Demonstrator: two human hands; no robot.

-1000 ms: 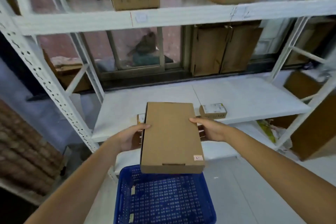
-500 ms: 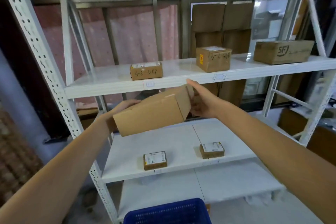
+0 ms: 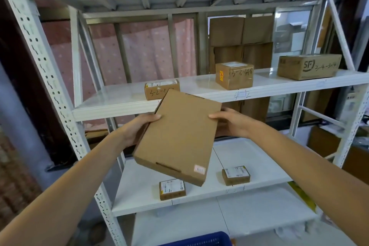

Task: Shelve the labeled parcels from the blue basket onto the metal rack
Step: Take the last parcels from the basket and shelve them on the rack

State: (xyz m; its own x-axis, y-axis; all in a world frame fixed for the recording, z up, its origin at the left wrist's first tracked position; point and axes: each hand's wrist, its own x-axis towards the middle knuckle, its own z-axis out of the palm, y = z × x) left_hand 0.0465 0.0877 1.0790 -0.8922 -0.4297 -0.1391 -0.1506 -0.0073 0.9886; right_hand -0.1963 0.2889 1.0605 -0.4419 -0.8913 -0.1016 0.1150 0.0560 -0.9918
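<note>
Only the top rim of the blue basket point(image 3: 201, 240) shows, cut off by the bottom edge, so its contents cannot be seen. Both hands hold a flat cardboard box point(image 3: 178, 138) in the air in front of the metal rack point(image 3: 50, 78), tilted, its far corner covering part of a small parcel point(image 3: 157, 90) on the middle shelf point(image 3: 119, 104), whose handwritten code is half hidden. The left hand point(image 3: 137, 128) is closed on the box's left edge, thumb on top; the right hand point(image 3: 232, 121) grips the right edge, fingers out of sight beneath. A small sticker point(image 3: 199, 169) on the box is too blurred to read. The middle shelf has open room left of the small parcel and between it and a cube-shaped parcel point(image 3: 234, 75). Two small labeled parcels point(image 3: 172, 188) sit on the lower shelf near its front edge.
</note>
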